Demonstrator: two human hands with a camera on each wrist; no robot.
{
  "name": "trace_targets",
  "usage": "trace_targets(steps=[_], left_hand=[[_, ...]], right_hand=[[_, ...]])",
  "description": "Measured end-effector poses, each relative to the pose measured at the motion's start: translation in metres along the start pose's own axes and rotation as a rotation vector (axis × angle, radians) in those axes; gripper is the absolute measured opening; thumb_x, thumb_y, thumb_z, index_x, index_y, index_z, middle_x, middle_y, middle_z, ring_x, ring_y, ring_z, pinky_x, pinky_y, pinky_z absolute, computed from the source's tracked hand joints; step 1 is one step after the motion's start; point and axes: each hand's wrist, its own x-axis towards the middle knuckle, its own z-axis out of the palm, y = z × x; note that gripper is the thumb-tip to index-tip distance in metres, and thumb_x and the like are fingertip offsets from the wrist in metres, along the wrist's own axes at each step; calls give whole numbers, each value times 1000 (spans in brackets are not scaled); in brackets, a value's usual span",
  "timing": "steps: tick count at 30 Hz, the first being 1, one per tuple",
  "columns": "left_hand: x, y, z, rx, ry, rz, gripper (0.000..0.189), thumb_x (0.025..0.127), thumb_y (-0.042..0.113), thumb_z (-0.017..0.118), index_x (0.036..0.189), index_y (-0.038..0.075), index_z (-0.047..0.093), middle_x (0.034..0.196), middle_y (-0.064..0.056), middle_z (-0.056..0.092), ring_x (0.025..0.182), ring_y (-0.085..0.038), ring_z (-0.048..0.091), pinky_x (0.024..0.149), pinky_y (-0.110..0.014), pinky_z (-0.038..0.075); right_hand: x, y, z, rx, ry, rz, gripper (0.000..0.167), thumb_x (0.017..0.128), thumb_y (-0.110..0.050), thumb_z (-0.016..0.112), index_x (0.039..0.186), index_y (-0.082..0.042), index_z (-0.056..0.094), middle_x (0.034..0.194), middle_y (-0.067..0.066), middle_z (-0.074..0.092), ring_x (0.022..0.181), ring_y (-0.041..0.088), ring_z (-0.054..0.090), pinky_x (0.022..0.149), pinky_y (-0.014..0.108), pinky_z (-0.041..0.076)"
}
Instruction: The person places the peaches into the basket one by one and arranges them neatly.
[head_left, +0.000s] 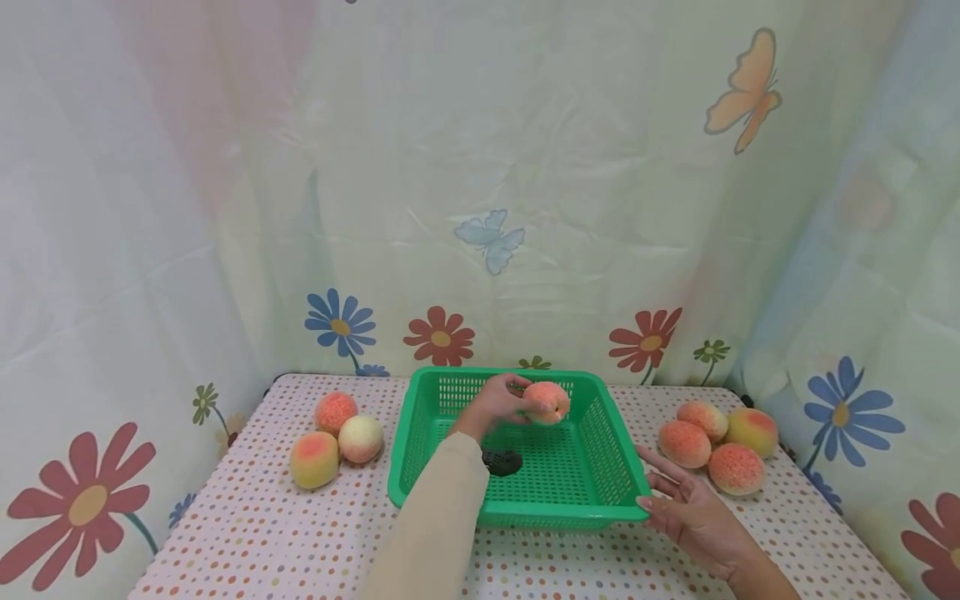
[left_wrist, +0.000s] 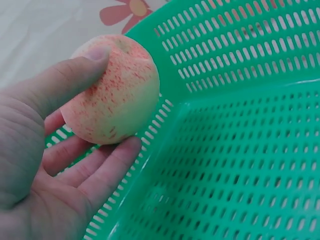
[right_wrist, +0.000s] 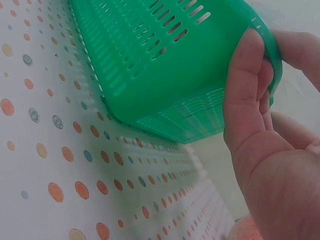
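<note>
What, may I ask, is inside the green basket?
Its slotted floor shows, with a dark object beside the sleeve; the left hand holds a peach above it. Floor behind the sleeve is hidden.

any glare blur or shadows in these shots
Head view: soft, even light, with a faint sheen along creases in the curtain; left wrist view: duller light, the printed red flower behind looking slightly soft; right wrist view: small glints on the rim of the green basket, and a soft shadow near it on the dotted tablecloth.
</note>
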Motion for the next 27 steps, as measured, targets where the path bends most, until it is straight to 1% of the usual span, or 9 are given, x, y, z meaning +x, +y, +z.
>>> trace_targets(steps=[5,10,13,16,21,23,27], left_hand=[[-1,-2,8,46,-5,-13,54,87,11,82,135,3,59,126,-18,63,110,-30,68,96,-53,59],[-1,-5,15,115,-5,-16,52,87,14,82,132,2,60,125,-18,64,101,-28,72,91,-51,61],[0,-6,18,131,-11,-19,52,87,15,82,132,2,59,125,-18,63,97,-28,73,91,-50,61],[2,-7,20,137,-22,-23,53,88,16,81,134,3,59,125,-18,64,100,-28,73,92,-50,61],[4,-7,21,182,-21,-28,53,87,13,82,135,5,59,124,-16,65,106,-28,68,91,-48,62],[4,-7,22,202,-27,-25,53,86,13,83,134,5,60,123,-15,65,106,-28,68,89,-46,62],[2,-5,26,214,-45,-22,54,86,14,83,133,5,59,121,-15,65,103,-28,69,87,-44,63]], right_hand=[[0,0,-1,10,-18,-14,61,105,4,47,142,-44,52,125,-7,65,109,11,69,89,28,61],[0,1,-1,0,-18,-17,61,105,4,47,142,-44,53,125,-7,66,108,10,69,89,28,61],[0,1,0,-9,-3,-8,60,104,3,48,141,-45,54,125,-8,66,108,10,69,88,28,61],[0,1,1,-24,21,3,60,104,2,50,139,-46,54,124,-9,66,106,10,69,88,28,61],[1,1,2,-34,41,13,59,104,1,52,138,-47,54,123,-8,65,106,10,69,88,28,61],[1,1,2,-37,46,14,59,103,1,52,138,-47,54,123,-7,65,106,10,69,88,28,61],[1,2,1,-50,60,13,60,103,1,53,138,-47,53,122,-7,65,105,10,69,88,28,61]])
